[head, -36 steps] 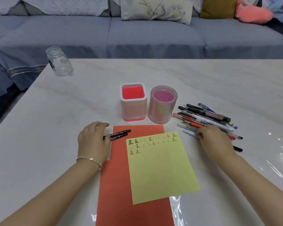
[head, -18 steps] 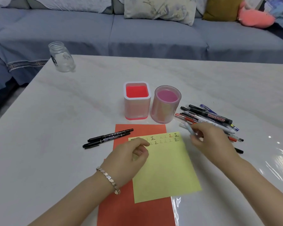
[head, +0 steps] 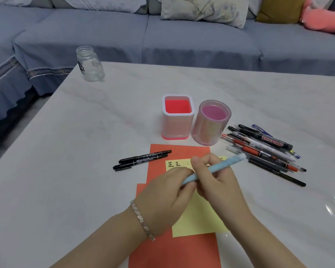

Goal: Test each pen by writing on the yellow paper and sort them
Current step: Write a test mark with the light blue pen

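Observation:
Both hands meet over the yellow paper (head: 199, 219), which lies on an orange sheet (head: 174, 252). My right hand (head: 217, 180) grips a light blue pen (head: 220, 167) around its middle, the white end pointing up and right. My left hand (head: 168, 192) pinches the pen's lower left end. Black characters show along the paper's top edge. A pile of several pens (head: 263, 147) lies to the right. Two black markers (head: 143, 159) lie left of the orange sheet.
A square pink holder (head: 177, 118) and a round pink holder (head: 211, 122) stand behind the paper. A glass jar (head: 89, 63) sits at the table's far left corner. A blue sofa with cushions runs along behind the table.
My right hand lifted the light blue pen from the pile and brought it over the paper. My left hand left the black markers and moved right to take the pen's end.

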The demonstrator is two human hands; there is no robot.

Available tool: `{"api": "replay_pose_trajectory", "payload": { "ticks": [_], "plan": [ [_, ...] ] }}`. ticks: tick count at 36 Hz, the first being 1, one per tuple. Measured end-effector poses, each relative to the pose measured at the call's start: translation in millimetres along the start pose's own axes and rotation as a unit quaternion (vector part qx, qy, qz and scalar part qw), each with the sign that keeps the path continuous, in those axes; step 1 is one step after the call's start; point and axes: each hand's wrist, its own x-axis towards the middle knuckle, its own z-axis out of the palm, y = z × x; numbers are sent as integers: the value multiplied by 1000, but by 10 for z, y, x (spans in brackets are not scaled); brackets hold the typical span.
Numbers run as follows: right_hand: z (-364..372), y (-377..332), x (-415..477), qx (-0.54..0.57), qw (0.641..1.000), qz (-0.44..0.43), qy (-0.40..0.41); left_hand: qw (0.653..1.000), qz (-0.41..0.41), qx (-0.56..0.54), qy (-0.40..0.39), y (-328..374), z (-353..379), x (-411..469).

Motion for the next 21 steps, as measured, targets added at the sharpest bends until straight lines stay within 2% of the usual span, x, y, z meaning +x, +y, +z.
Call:
{"api": "replay_pose_trajectory", "payload": {
  "ticks": [4, 8, 10, 14, 17, 21],
  "plan": [
    [59, 14, -6, -15, 1000, -21, 11, 1000, 1, 24, 5, -15, 9, -38],
    [38, -20, -20, -8, 999, -25, -41, 1000, 4, 9, -1, -16, -28, -39],
    [-4, -22, -30, 7, 997, -28, -67, 999, -2, -18, -26, -7, -70, -17],
    [-71, 12, -62, 68, 994, -26, -80, 991, -28, -28, -130, -73, -128, 8],
    [-184, 48, -16, 131, 990, -18, -42, 984, -76, -15, -162, -212, -174, -79],
    [-360, 132, 66, 130, 990, 4, 47, 980, -140, 96, -103, -437, -246, -226]
  ]
}}
